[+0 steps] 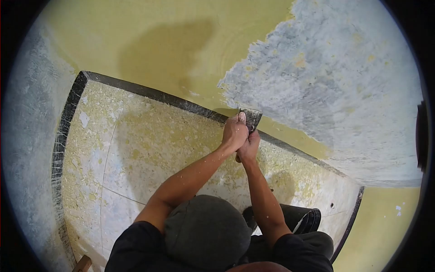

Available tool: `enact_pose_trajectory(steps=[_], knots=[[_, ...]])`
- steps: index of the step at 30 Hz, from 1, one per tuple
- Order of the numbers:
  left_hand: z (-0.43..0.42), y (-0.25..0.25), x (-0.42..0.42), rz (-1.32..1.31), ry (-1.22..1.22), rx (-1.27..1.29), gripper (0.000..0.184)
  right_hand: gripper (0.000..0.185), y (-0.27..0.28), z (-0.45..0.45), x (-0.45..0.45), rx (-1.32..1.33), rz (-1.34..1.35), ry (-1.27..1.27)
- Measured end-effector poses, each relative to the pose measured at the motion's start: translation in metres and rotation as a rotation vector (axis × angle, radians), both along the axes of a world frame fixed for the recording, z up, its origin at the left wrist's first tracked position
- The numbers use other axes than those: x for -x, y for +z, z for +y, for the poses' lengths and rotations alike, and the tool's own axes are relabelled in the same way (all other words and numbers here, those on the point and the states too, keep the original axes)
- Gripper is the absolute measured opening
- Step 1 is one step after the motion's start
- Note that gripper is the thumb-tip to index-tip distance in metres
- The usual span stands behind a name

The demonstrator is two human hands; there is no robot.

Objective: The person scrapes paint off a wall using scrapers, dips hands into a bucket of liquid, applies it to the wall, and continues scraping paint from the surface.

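A scraper with a broad dark, paint-specked blade (253,120) is held against the lower part of the wall, at the edge between yellow paint (172,50) and a bared grey-white patch (312,81). My left hand (234,135) is closed on the scraper by the blade, its thumb lying along the face. Just below, my right hand (249,147) wraps round the handle, whose dark end shows under the fist. The hands touch each other, and most of the handle is hidden by them.
Dark skirting (154,94) runs along the wall's foot. Yellow paint flakes cover the tiled floor (149,165). A grey-white side wall (27,131) stands at left, and a piece of wood (82,264) lies at lower left. A dark cap (208,231) blocks part of the lower view.
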State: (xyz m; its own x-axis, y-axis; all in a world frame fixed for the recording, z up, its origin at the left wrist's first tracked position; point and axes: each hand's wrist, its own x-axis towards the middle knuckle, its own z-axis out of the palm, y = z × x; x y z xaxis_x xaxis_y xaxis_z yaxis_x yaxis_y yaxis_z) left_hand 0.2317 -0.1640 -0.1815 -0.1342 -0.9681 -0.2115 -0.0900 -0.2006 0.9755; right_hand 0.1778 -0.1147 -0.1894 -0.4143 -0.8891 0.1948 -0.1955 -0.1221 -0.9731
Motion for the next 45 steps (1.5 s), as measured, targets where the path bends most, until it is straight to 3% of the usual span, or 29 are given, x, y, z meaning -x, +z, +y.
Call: enact_pose_trajectory(steps=[3, 5, 7, 8, 9, 12, 15, 17, 19, 20, 21, 23, 24, 28, 32, 35, 36, 37, 38, 41, 43, 44, 45], knots=[[-0.008, 0.047, -0.023, 0.203, 0.034, -0.085, 0.043, 0.024, 0.036, -0.010, -0.001, -0.190, 0.128, 0.071], [-0.006, 0.039, -0.022, 0.200, 0.037, -0.032, 0.043, 0.025, 0.025, -0.014, 0.001, -0.079, 0.133, 0.139], [0.002, 0.029, -0.019, 0.040, 0.026, -0.053, 0.045, 0.024, 0.016, -0.003, -0.006, 0.039, 0.234, 0.035], [-0.002, 0.000, -0.010, 0.038, 0.062, -0.012, 0.046, 0.025, 0.007, -0.001, -0.009, -0.070, 0.095, 0.015], [-0.004, 0.003, -0.013, 0.036, 0.061, -0.012, 0.046, 0.025, 0.012, -0.004, -0.010, -0.070, 0.093, 0.014], [-0.001, 0.056, -0.036, 0.151, -0.013, -0.207, 0.046, 0.024, 0.023, 0.004, -0.006, -0.272, 0.252, 0.046], [-0.006, 0.039, -0.025, 0.061, 0.039, -0.091, 0.048, 0.024, 0.025, -0.009, -0.011, -0.157, 0.225, -0.014], [-0.006, 0.037, -0.029, -0.048, 0.105, 0.053, 0.049, 0.027, 0.031, -0.004, -0.015, -0.263, 0.140, 0.032], [-0.004, 0.046, -0.036, 0.252, 0.036, -0.254, 0.049, 0.028, 0.033, -0.009, -0.016, -0.287, 0.151, 0.034], [-0.007, 0.031, -0.033, 0.144, 0.013, -0.089, 0.049, 0.029, 0.034, -0.007, -0.015, -0.291, 0.166, 0.045], [-0.006, 0.012, -0.026, 0.147, 0.014, -0.080, 0.049, 0.029, 0.031, -0.004, -0.015, -0.282, 0.170, 0.045], [-0.009, -0.021, -0.016, -0.030, 0.072, 0.029, 0.049, 0.029, 0.013, -0.004, -0.014, -0.068, 0.396, 0.005], [-0.004, 0.027, -0.034, 0.101, 0.033, -0.158, 0.048, 0.027, 0.007, -0.008, -0.014, 0.000, 0.339, 0.005], [-0.006, 0.038, -0.044, 0.269, 0.085, -0.201, 0.051, 0.028, 0.034, -0.014, -0.021, -0.187, 0.447, 0.065], [-0.008, 0.008, -0.033, 0.100, 0.085, -0.175, 0.053, 0.025, 0.018, -0.012, -0.021, -0.167, 0.389, 0.002], [-0.003, 0.021, -0.041, 0.083, 0.085, -0.227, 0.052, 0.026, 0.019, 0.000, -0.025, -0.209, 0.486, -0.006], [-0.005, 0.011, -0.037, 0.214, 0.090, -0.171, 0.049, 0.026, 0.036, 0.000, -0.030, -0.173, 0.453, 0.019], [-0.015, 0.018, -0.037, 0.220, 0.091, -0.169, 0.049, 0.025, 0.045, -0.015, -0.032, -0.099, 0.416, 0.043], [-0.023, 0.026, -0.039, 0.229, 0.120, -0.040, 0.048, 0.026, 0.044, -0.023, -0.025, -0.099, 0.580, 0.054], [-0.027, 0.018, -0.036, 0.229, 0.166, 0.090, 0.045, 0.025, 0.041, -0.027, -0.023, -0.008, 0.552, 0.070], [-0.018, 0.012, -0.038, 0.149, 0.149, -0.029, 0.043, 0.026, 0.035, -0.009, -0.027, 0.012, 0.517, 0.069], [-0.006, 0.023, -0.046, 0.153, 0.003, -0.272, 0.043, 0.027, 0.009, 0.000, -0.023, -0.068, 0.506, 0.033], [-0.009, 0.015, -0.045, 0.157, 0.012, -0.253, 0.043, 0.028, -0.004, -0.005, -0.021, -0.128, 0.497, 0.000]])
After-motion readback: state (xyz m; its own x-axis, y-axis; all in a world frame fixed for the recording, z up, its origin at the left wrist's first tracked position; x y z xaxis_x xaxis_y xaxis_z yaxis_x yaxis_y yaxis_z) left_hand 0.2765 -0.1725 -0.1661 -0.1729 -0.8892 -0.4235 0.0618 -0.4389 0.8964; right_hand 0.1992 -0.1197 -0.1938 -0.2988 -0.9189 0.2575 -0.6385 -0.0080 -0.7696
